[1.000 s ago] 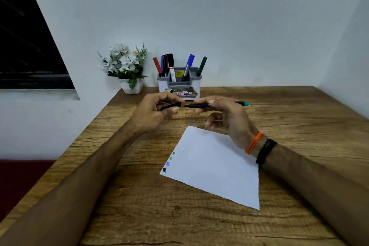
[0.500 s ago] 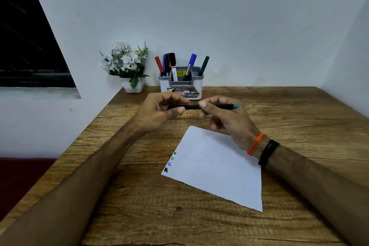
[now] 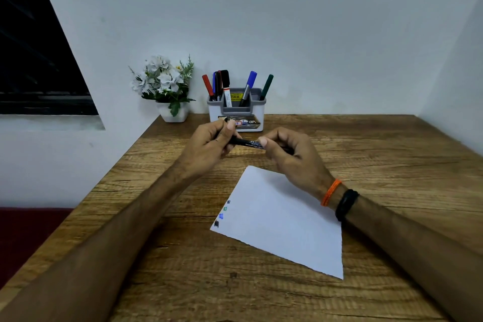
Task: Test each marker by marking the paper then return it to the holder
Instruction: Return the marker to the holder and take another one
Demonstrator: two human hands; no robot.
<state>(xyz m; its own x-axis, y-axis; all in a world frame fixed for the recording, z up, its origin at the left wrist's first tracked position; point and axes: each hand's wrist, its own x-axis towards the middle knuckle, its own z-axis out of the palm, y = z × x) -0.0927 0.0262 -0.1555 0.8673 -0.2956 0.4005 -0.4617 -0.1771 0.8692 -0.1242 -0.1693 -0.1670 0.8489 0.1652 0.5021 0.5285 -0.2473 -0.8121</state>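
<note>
Above the wooden desk point(image 3: 366, 154), both hands hold one black marker point(image 3: 247, 143) level, its barrel spanning the gap between them just in front of the holder point(image 3: 236, 110). The left hand point(image 3: 209, 148) curls its fingers and thumb around the marker's left end, thumb on top. The right hand point(image 3: 290, 155) pinches the right part of the barrel, thumb tip pressed on the printed label, the rest of the marker hidden inside the curled fingers. The marker hangs clear of the desk, beyond the far corner of the white paper point(image 3: 282, 219), which lies flat under the right wrist. Along the paper's left edge sits a short column of small test marks point(image 3: 221, 213): dark blue, green, blue and black. The grey and white holder stands at the back of the desk against the wall, with a red marker point(image 3: 207, 85), a black-capped marker point(image 3: 225, 86), a blue marker point(image 3: 249, 85) and a green marker point(image 3: 267, 86) leaning in it. A white pot of white flowers point(image 3: 167, 86) stands to its left. The right wrist carries an orange band point(image 3: 330, 192) and a black band point(image 3: 345, 204).
</note>
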